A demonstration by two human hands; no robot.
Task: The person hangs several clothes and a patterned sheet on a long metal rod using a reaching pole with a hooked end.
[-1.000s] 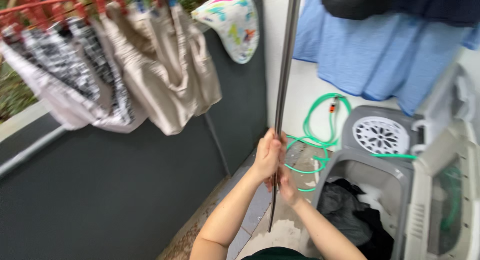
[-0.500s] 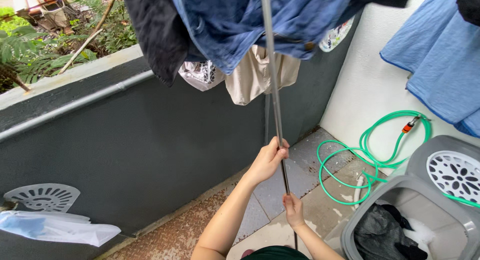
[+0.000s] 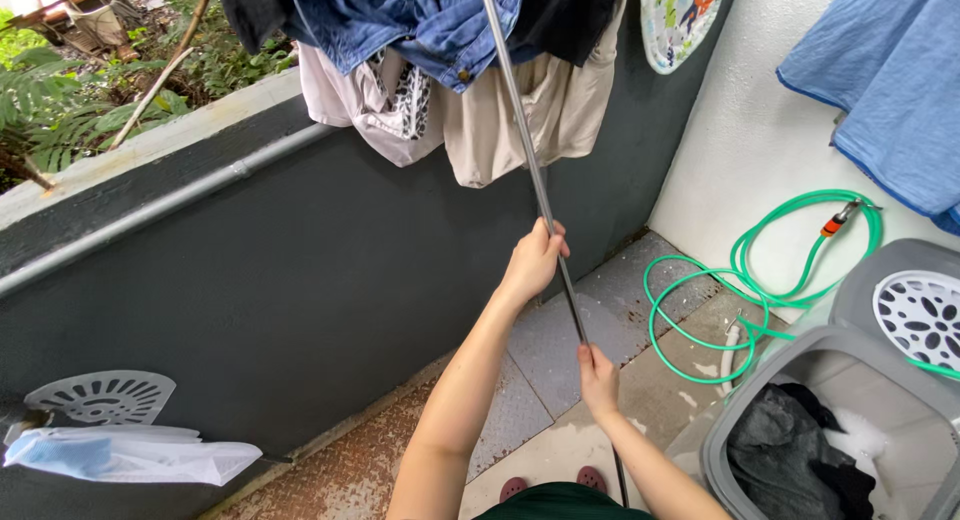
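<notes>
Head view: both hands, left hand (image 3: 535, 257) and right hand (image 3: 598, 377), gripped the metal pole (image 3: 520, 130), lifting toward hanging denim garment (image 3: 420, 20); steady aim needed.

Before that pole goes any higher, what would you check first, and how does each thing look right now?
1. Left hand wrapped round the pole: ok.
2. Right hand gripping the pole lower down: ok.
3. Pole top hooked to anything: cannot tell, it runs out of view.
4. Denim garment clear of the pole: not ok, the pole crosses in front of it.
5. Green hose away from the feet: ok, coiled by the wall.
6. Floor dry: cannot tell, pale patches show.
</notes>
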